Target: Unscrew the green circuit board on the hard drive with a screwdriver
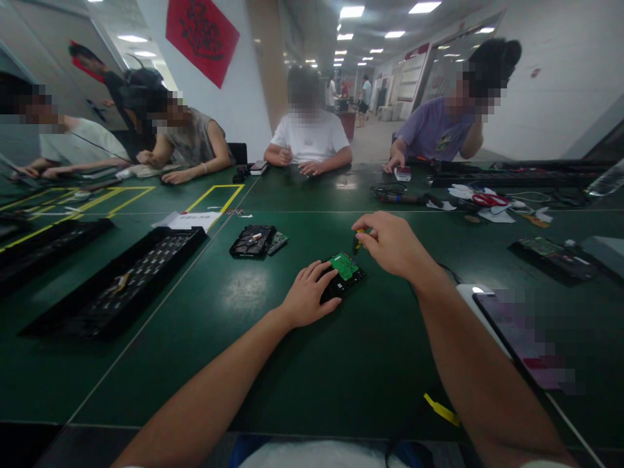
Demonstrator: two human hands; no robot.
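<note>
A black hard drive with a green circuit board on top lies on the green table in front of me. My left hand rests on its near left side, fingers curled over the casing, holding it down. My right hand is closed round a small screwdriver with a yellow and dark handle. Its tip points down at the far right corner of the board.
A second black drive with a loose board lies further left. Two long black trays sit at left. A phone lies at right beside another drive. Several people sit across the table; scissors at far right.
</note>
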